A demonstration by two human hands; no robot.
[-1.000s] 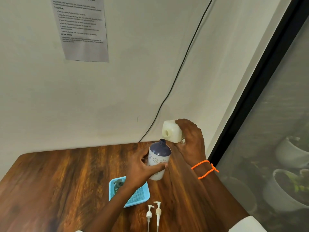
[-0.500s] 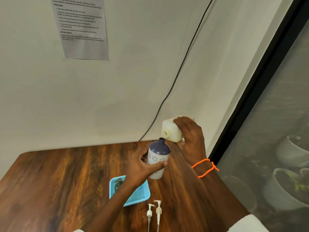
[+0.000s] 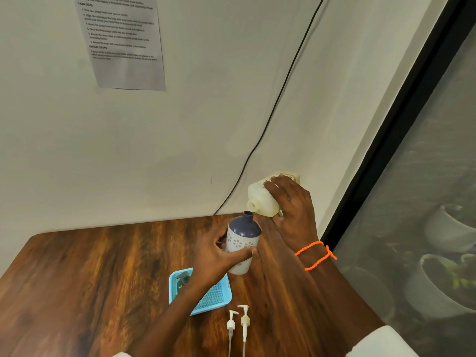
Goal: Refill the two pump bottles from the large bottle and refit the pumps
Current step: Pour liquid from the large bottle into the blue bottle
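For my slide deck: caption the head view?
Right hand tips large bottle over pump bottle held by left hand.

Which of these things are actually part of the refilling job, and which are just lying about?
Part of the job:
- large bottle, tilted in the right hand
- pump bottle, held by the left hand
- two pumps lying on the table

Just there:
- blue basket
- paper sheet
- black cable
- plant pots

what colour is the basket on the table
Light blue basket, seen in the head view.
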